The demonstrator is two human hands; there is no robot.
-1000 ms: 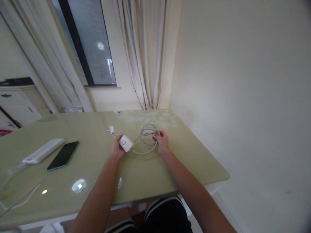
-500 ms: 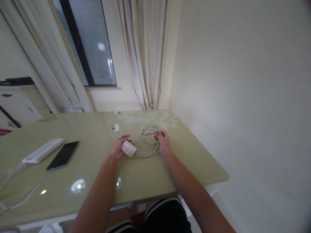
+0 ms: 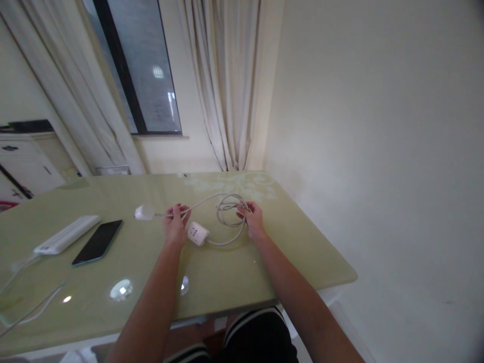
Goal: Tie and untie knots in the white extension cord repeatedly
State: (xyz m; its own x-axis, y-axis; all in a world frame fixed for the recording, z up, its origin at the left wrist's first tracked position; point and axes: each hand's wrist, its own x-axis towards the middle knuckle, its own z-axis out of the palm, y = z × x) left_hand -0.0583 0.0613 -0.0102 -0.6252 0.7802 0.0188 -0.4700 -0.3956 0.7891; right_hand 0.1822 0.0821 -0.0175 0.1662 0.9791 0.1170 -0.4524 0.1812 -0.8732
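Observation:
My left hand (image 3: 176,225) is closed on the pale cord of an extension lead, a short way from its white plug (image 3: 144,213). The plug is smeared by motion and points left. My right hand (image 3: 252,220) grips the coiled cord (image 3: 227,206) at the coil's right side, thumb over the loops. Between the hands lies the lead's white socket block (image 3: 197,234), its outlet face turned up, with neither hand around it. One strand runs from my left hand to the coil; another joins the block to the loops near my right hand.
Left of my hands, a dark-screened phone (image 3: 98,242) lies beside a long white power strip (image 3: 68,235). White cables (image 3: 36,310) trail at the glossy green table's (image 3: 227,282) left front. A bare wall (image 3: 378,151) borders the right side, and curtains (image 3: 227,85) hang behind.
My left hand has let go of the socket block and taken the cord near the plug. The plug has swung left and down. My right hand stays at the coil.

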